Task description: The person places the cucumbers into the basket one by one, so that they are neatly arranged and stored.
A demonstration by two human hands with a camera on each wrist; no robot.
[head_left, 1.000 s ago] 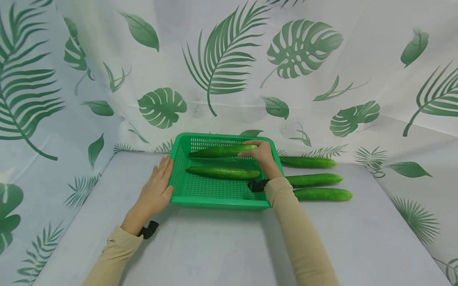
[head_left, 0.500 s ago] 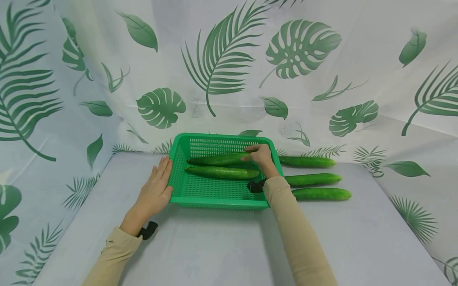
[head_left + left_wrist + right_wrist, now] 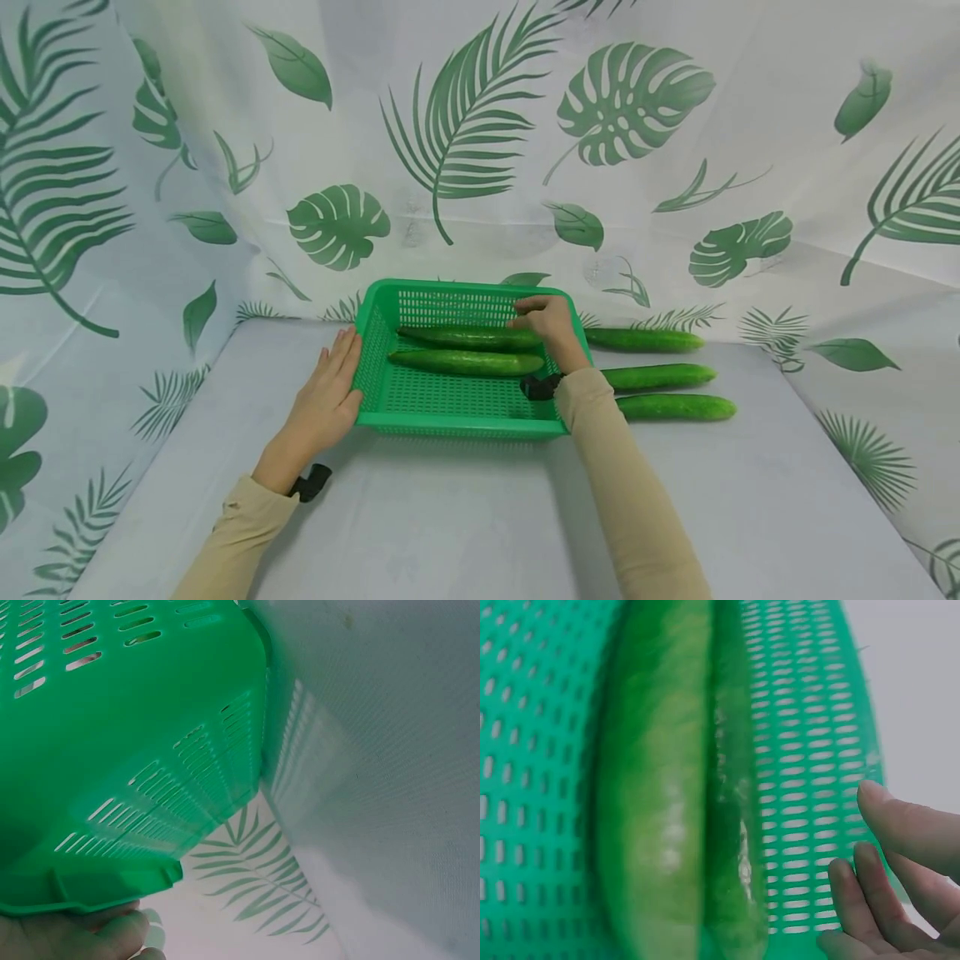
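Observation:
Two cucumbers lie side by side in a green plastic basket [image 3: 465, 427]: a near cucumber [image 3: 465, 362] and a far cucumber [image 3: 468, 337]. Over the basket's right part hovers my right hand [image 3: 551, 329], its fingers loosely bent. In the right wrist view its fingers [image 3: 911, 829] are apart from both cucumbers and hold nothing. My left hand [image 3: 326, 404] rests with fairly straight fingers along the basket's left rim. The left wrist view shows those fingers [image 3: 112, 934] just beneath the rim.
Right of the basket, three more cucumbers lie on the white table: a back one [image 3: 648, 340], a middle one [image 3: 663, 377] and a front one [image 3: 678, 407]. Their left ends are hidden. A leaf-printed white sheet [image 3: 495, 250] hangs behind the table.
The far cucumber has come down into the basket beside the near one. My right hand has let go of it and risen slightly. The left hand stays at the rim.

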